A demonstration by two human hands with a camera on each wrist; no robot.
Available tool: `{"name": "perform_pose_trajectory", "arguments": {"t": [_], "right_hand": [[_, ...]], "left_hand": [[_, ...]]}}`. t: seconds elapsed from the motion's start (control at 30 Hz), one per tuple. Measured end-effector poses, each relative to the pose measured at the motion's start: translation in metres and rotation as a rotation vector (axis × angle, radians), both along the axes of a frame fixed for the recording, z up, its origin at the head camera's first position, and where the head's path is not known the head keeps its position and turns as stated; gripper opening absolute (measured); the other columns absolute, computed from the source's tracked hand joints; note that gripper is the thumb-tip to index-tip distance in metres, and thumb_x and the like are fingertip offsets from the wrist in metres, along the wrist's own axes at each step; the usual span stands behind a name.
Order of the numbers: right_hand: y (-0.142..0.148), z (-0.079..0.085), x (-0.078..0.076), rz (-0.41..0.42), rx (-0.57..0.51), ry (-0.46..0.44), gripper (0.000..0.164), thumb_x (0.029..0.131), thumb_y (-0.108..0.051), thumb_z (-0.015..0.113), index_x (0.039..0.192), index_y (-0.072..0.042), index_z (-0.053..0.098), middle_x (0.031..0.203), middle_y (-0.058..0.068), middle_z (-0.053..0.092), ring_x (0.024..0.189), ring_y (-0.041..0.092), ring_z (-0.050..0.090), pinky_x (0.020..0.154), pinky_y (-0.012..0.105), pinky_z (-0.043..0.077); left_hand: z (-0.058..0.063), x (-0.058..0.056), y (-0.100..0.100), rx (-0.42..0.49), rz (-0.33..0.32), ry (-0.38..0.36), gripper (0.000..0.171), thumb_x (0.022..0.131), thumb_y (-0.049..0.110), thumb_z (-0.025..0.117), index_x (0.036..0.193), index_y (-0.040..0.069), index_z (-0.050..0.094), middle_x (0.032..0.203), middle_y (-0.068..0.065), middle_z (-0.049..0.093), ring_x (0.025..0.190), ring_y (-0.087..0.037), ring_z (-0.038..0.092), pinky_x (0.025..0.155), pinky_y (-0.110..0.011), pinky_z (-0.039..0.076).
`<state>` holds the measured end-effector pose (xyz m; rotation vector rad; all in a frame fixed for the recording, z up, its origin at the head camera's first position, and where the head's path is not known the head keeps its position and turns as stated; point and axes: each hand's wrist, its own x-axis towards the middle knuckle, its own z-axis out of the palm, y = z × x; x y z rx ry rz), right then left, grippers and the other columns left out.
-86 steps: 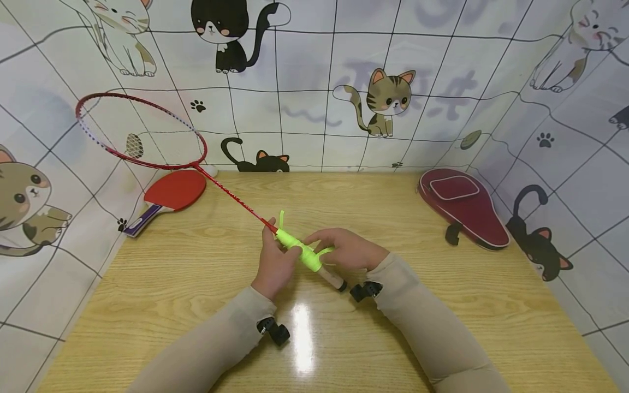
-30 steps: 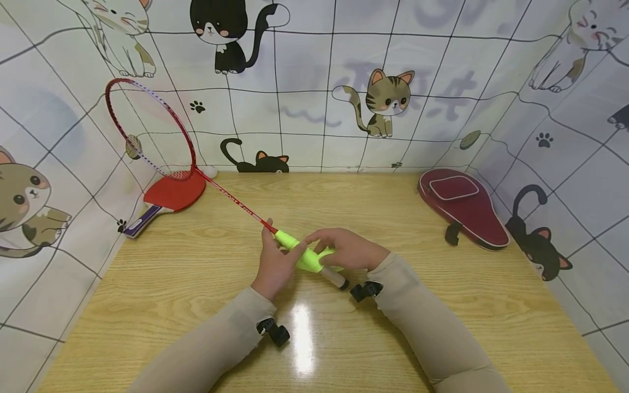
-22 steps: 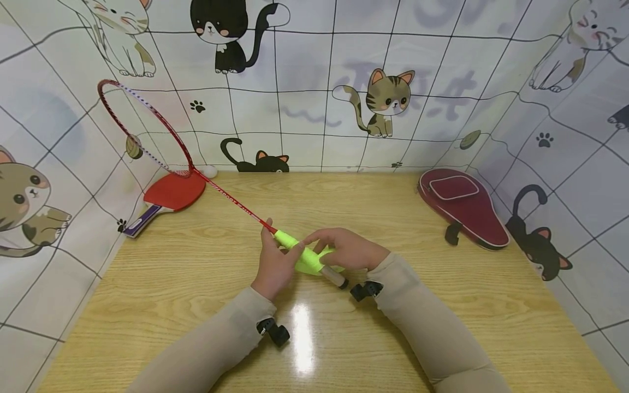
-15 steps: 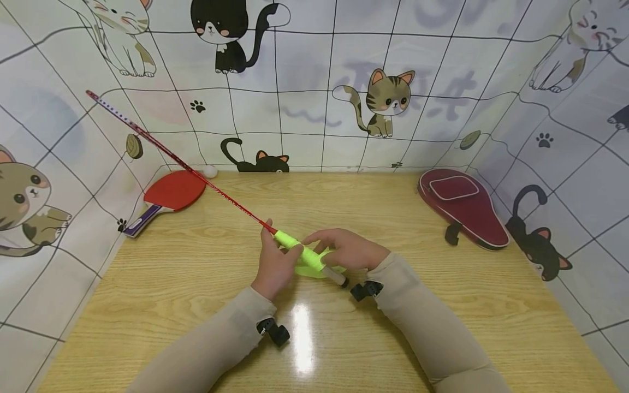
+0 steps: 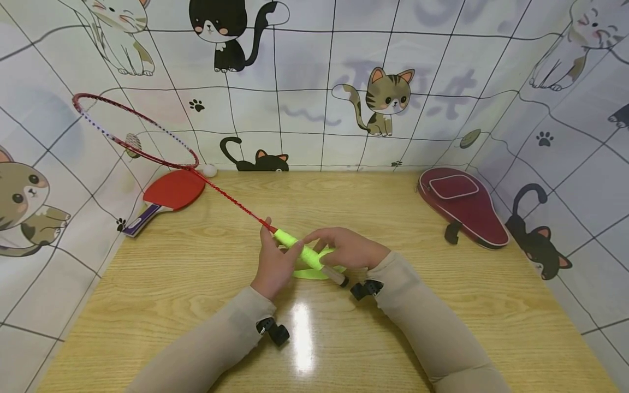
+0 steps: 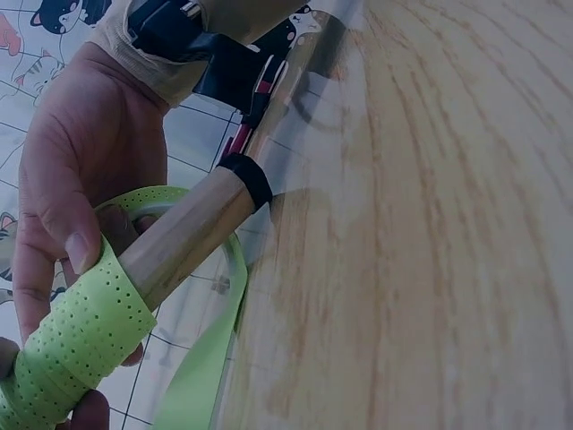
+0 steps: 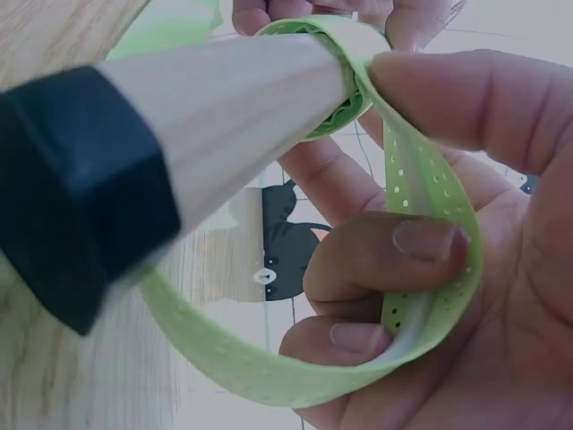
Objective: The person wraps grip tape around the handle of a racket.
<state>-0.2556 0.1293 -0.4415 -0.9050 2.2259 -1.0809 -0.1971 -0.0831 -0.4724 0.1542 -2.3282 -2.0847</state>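
A red badminton racket (image 5: 231, 201) slants over the table, its head toward the back left. Yellow-green perforated grip tape (image 6: 85, 340) is wound around the upper handle. Below it the wooden handle (image 7: 233, 116) is bare down to a black butt cap (image 7: 89, 184). My left hand (image 5: 276, 261) grips the wrapped part, thumb on top and fingers underneath. In the right wrist view the right hand (image 7: 528, 179) holds the loose tape, which loops over its curled fingers, with the thumb at the edge of the winding. A free length of tape (image 5: 310, 274) hangs beneath the handle.
A red table tennis bat (image 5: 174, 191) lies at the back left, with a white ball (image 5: 209, 171) beside it. At the back right lies a dark red bat case (image 5: 464, 204). Cat-printed walls (image 5: 304, 109) enclose the wooden table (image 5: 196, 316) on three sides.
The racket has turned about its shaft: its head went from upright through edge-on to a flatter tilt. Both hands have stayed nearly in place; the loose tape beneath the handle has shifted slightly.
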Motion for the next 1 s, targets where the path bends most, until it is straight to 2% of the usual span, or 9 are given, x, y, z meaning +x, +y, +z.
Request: {"name": "perform_pose_trajectory", "arguments": {"t": [0.17,0.33,0.5,0.63,0.8,0.9,1.0], "right_hand": [[-0.0001,0.0005,0.0010,-0.007,-0.030,-0.079,0.068,0.086,0.002,0.055,0.150,-0.022,0.058,0.120,0.009,0.073,0.103,0.021,0.071,0.082,0.038,0.053],[-0.0006,0.0027,0.0022,-0.002,-0.020,-0.071,0.066,0.088,0.003,0.058,0.151,-0.018,0.056,0.117,0.010,0.075,0.100,0.020,0.071,0.080,0.035,0.053],[-0.0002,0.0038,0.0020,0.012,-0.016,-0.021,0.064,0.091,0.002,0.063,0.149,-0.023,0.059,0.120,0.006,0.074,0.107,0.020,0.070,0.085,0.038,0.055],[0.0004,0.0024,0.0009,0.014,-0.009,-0.008,0.064,0.092,0.000,0.064,0.148,-0.029,0.060,0.121,0.003,0.073,0.111,0.019,0.069,0.086,0.038,0.055],[0.0016,-0.0006,-0.0015,0.006,-0.018,-0.077,0.070,0.087,0.005,0.053,0.150,-0.026,0.058,0.118,0.004,0.074,0.096,0.019,0.070,0.069,0.033,0.047],[0.0020,-0.0014,-0.0021,0.004,-0.022,-0.109,0.072,0.085,0.006,0.050,0.151,-0.024,0.057,0.117,0.006,0.075,0.094,0.020,0.070,0.066,0.033,0.045],[0.0021,-0.0008,-0.0017,0.007,-0.024,-0.102,0.071,0.086,0.005,0.052,0.151,-0.023,0.057,0.116,0.006,0.075,0.099,0.020,0.071,0.069,0.033,0.047]], "left_hand": [[0.0013,-0.0002,0.0016,0.040,0.013,-0.018,0.096,0.098,0.011,0.067,0.167,0.018,0.001,0.150,-0.029,0.047,0.111,-0.036,0.067,0.084,-0.033,0.055],[0.0024,-0.0003,0.0024,0.068,0.025,-0.031,0.096,0.094,0.007,0.065,0.167,0.017,0.003,0.151,-0.028,0.047,0.114,-0.036,0.065,0.084,-0.033,0.054],[0.0012,-0.0002,0.0005,0.039,0.016,-0.016,0.097,0.098,0.015,0.069,0.167,0.017,0.001,0.143,-0.028,0.052,0.107,-0.034,0.067,0.085,-0.033,0.052],[0.0014,0.0003,-0.0006,0.019,0.011,-0.009,0.098,0.099,0.017,0.071,0.167,0.020,0.000,0.143,-0.027,0.052,0.107,-0.034,0.069,0.087,-0.036,0.053],[0.0009,-0.0004,0.0007,0.047,0.023,-0.006,0.096,0.098,0.010,0.068,0.167,0.018,0.002,0.149,-0.031,0.048,0.111,-0.037,0.068,0.089,-0.037,0.055],[0.0004,-0.0014,0.0014,0.046,0.030,-0.005,0.095,0.098,0.009,0.067,0.167,0.016,0.002,0.148,-0.031,0.049,0.111,-0.037,0.066,0.086,-0.036,0.054],[0.0001,-0.0019,0.0013,0.044,0.035,-0.011,0.095,0.097,0.009,0.067,0.167,0.016,0.002,0.145,-0.029,0.050,0.111,-0.036,0.066,0.084,-0.034,0.053]]}}
